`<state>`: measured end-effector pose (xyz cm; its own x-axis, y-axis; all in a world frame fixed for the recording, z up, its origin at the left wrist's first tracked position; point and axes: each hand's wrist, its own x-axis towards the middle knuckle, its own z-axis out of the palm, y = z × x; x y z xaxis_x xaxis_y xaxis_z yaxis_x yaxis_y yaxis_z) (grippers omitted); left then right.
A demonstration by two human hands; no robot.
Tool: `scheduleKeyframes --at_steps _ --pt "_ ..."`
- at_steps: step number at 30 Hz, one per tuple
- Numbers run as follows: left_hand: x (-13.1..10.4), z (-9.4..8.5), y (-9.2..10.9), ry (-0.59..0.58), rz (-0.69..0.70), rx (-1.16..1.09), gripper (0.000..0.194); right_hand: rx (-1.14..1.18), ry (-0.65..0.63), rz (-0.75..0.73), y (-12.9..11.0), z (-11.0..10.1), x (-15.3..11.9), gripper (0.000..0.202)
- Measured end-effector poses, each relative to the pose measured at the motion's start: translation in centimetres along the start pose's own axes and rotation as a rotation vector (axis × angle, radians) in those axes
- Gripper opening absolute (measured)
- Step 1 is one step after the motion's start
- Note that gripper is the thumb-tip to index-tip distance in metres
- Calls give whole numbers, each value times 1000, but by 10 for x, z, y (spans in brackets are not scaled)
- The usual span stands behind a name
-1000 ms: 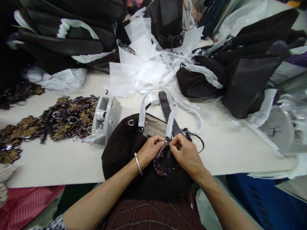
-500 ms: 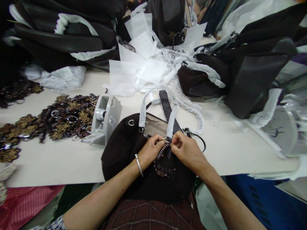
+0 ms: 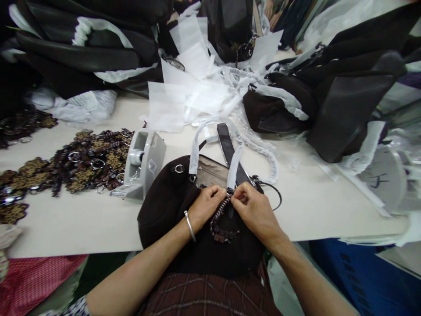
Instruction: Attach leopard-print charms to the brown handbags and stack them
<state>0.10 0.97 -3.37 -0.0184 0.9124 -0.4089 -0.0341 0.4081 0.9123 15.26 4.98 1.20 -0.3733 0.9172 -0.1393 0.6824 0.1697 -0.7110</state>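
A dark brown handbag (image 3: 204,250) lies at the table's front edge, its top open on a beige lining (image 3: 212,172). White wrapping covers its raised handle (image 3: 233,169). My left hand (image 3: 207,204), with a silver bangle at the wrist, pinches the top of a braided, beaded charm (image 3: 221,217) by the handle's base. Close beside it, thumb and forefinger of my right hand (image 3: 251,206) are pressed together at the same spot. The charm hangs down the bag's front. Fingertips hide the small fastening between them.
Several charms with patterned flowers (image 3: 98,160) are heaped at the left, beside a grey tape dispenser (image 3: 144,164). White sheets (image 3: 197,92) lie behind the bag. More dark bags stand at the back left (image 3: 88,57) and right (image 3: 351,109). A person's hand (image 3: 271,15) shows at the top.
My right hand has shifted slightly left, nearer my left hand's fingertips. The bag and charm look almost unchanged; the whole view has slid a little.
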Motion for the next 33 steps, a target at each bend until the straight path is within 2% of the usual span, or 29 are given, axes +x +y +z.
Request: scheduleKeyframes --at_steps 8,11,13,17,19,21,23,25,29,31,33 --pt "8 6 -3 52 -76 -17 25 -12 48 -59 8 7 -7 7" --pt "6 8 -1 92 -32 27 19 17 49 -81 10 9 -8 6" --pt "3 10 3 152 79 134 12 45 52 -87 10 8 -9 7" --pt "-4 9 10 315 481 436 11 69 60 -89 11 2 -11 14" --pt "-6 8 10 339 643 527 12 80 67 -80 11 -3 -11 12" --pt "-9 7 11 331 718 540 11 86 78 -40 10 -8 -9 9" --pt "-12 6 13 310 691 461 10 79 80 17 10 -11 -6 9" --pt "-13 5 18 271 579 303 10 40 68 58 9 -12 0 12" --pt "-10 1 29 98 349 -54 19 -136 -13 13 8 -13 16 17" --pt "-6 -1 32 47 281 -117 21 -216 -48 -29 8 -13 25 18" --pt "-2 -3 32 54 232 -57 20 -264 -73 -33 9 -11 33 18"
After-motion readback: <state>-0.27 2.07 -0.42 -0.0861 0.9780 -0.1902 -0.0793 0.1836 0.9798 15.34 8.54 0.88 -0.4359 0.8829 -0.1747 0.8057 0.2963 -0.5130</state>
